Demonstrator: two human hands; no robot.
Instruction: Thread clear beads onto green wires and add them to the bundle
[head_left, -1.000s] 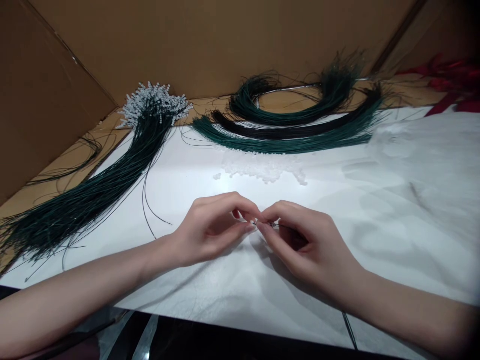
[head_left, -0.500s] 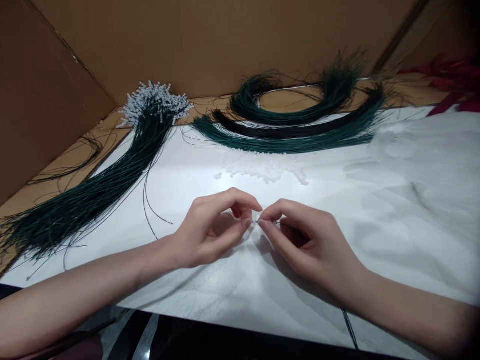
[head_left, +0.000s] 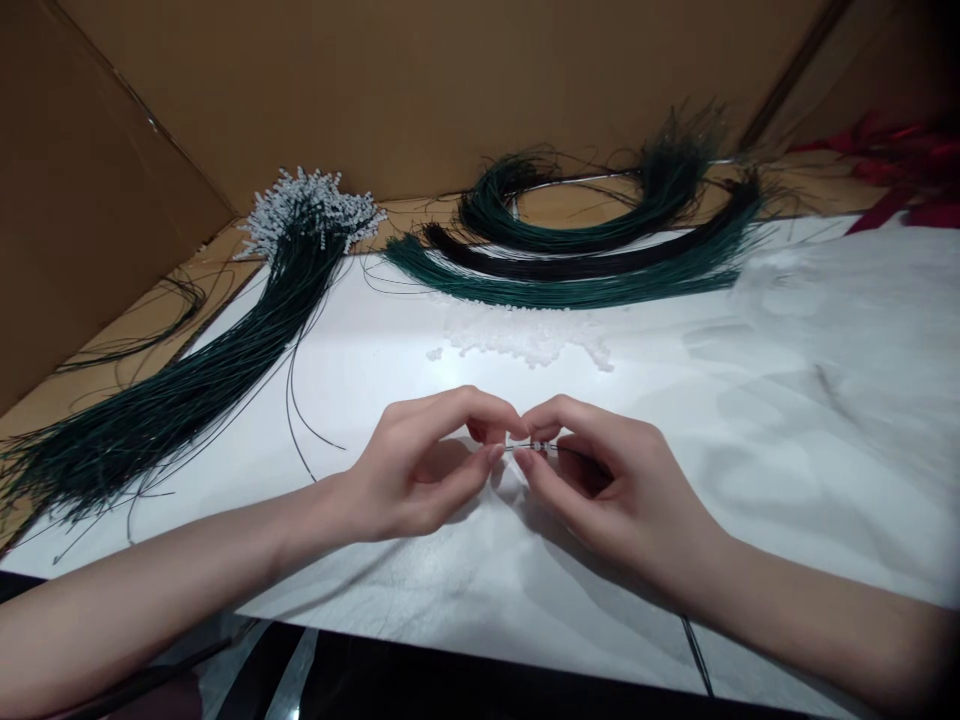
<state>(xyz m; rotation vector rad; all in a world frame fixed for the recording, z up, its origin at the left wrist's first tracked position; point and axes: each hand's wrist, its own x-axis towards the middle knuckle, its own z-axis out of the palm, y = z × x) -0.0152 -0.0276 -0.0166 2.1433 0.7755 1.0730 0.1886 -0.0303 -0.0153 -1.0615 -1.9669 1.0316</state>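
My left hand and my right hand meet fingertip to fingertip over the white sheet. The right hand pinches a thin dark green wire whose tail runs back under my wrist to the sheet's near edge. The left hand's thumb and forefinger are pinched at the wire's tip, with a small clear bead between the fingertips, too small to make out well. A heap of small clear beads lies just beyond my hands.
A bundle of green wires tipped with white beads fans out at the left. Curved bundles of bare green and black wires lie at the back. Cardboard walls enclose the space. Red material sits far right.
My fingertips have closed together again after a small gap half a second ago. The hands otherwise stay in place.
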